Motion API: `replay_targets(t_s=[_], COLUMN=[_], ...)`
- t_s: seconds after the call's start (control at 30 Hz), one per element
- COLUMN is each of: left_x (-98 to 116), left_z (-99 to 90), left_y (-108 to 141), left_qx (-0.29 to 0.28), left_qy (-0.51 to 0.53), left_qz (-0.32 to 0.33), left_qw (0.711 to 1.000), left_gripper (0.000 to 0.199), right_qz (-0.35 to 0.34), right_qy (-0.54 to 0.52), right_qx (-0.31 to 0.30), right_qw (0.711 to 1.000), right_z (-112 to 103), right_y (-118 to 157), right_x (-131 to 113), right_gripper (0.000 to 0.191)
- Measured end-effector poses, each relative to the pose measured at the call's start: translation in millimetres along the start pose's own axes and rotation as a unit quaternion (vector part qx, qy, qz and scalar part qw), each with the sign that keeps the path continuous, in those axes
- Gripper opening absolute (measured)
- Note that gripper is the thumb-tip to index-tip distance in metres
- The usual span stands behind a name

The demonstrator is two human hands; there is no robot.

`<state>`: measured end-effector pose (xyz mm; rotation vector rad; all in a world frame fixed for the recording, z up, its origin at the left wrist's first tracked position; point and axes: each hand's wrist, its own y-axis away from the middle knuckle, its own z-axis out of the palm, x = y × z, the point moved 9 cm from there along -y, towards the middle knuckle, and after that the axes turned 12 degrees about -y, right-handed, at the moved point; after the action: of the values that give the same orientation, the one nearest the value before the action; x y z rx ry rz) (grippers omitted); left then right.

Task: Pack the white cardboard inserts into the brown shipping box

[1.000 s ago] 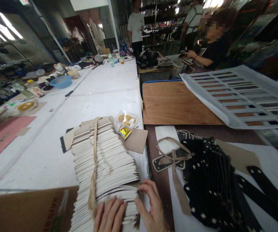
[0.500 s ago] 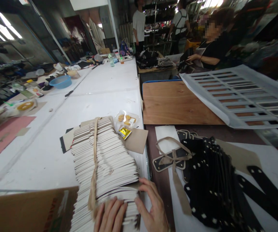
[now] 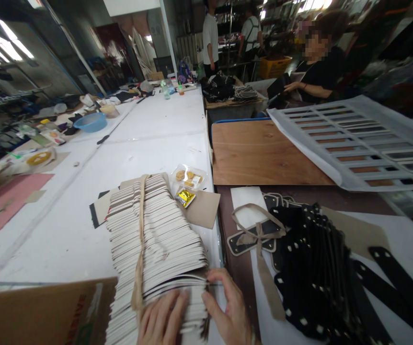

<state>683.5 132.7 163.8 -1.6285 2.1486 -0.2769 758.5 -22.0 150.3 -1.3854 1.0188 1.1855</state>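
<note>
A long row of thin, off-white cut pieces [image 3: 159, 230] with dark edges lies on the white table, leaning against one another. A beige cloth tie [image 3: 141, 239] runs along it. My left hand [image 3: 161, 316] rests on the near end, fingers stretched over the pieces. My right hand [image 3: 230, 306] is at the right edge of the row, thumb and forefinger curled around the ends of several pieces. A dark gap shows between the layers beside those fingertips. The lower parts of both hands run out of view.
A cardboard box [image 3: 44, 311] stands at the near left. To the right lie black studded straps [image 3: 314, 273] and a tied bundle [image 3: 255, 237]. Beyond are a snack tray [image 3: 188, 177], a wooden board [image 3: 260, 153], a slotted sheet [image 3: 357, 143] and a seated person [image 3: 321, 72].
The gap between the layers by my right hand has widened slightly. My left hand has shifted a little left. In the background, two standing people and the seated person's hands have moved.
</note>
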Motion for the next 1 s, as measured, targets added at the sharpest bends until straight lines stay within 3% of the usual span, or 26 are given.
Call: replay_targets(t_s=[0.13,0.3,0.5,0.57,0.67,1.0], left_x=[-6.6,-9.0,-2.1,-2.9,-5.7,1.5], left_z=[2.4,6.2,-3.5,-5.3,-0.3,7.2], left_y=[-15.5,-19.4,-16.7,-18.5,-20.7,-21.1], left_qx=[-0.049,-0.073,-0.028,-0.020,-0.033,-0.066], left_qy=[0.015,0.030,-0.044,-0.029,0.000,-0.085], left_qz=[-0.015,-0.008,0.048,0.035,0.008,0.096], left_qw=[0.999,0.997,0.998,0.999,0.999,0.990], left_gripper=[0.053,0.061,0.057,0.050,0.046,0.060], right_qz=[0.049,0.033,0.008,0.001,-0.004,-0.010], right_qy=[-0.003,0.019,0.021,0.020,0.019,0.041], right_qx=[0.000,0.013,-0.009,-0.008,-0.006,-0.008], right_qw=[0.999,0.999,1.000,1.000,1.000,0.999], right_z=[-1.0,-0.7,3.1,2.9,3.1,3.5], right_y=[-0.5,-2.6,-1.0,0.1,0.7,5.4], right_x=[10.3,12.4,9.1,8.3,8.2,8.6], right_gripper=[0.017,0.029,0.027,0.028,0.031,0.037])
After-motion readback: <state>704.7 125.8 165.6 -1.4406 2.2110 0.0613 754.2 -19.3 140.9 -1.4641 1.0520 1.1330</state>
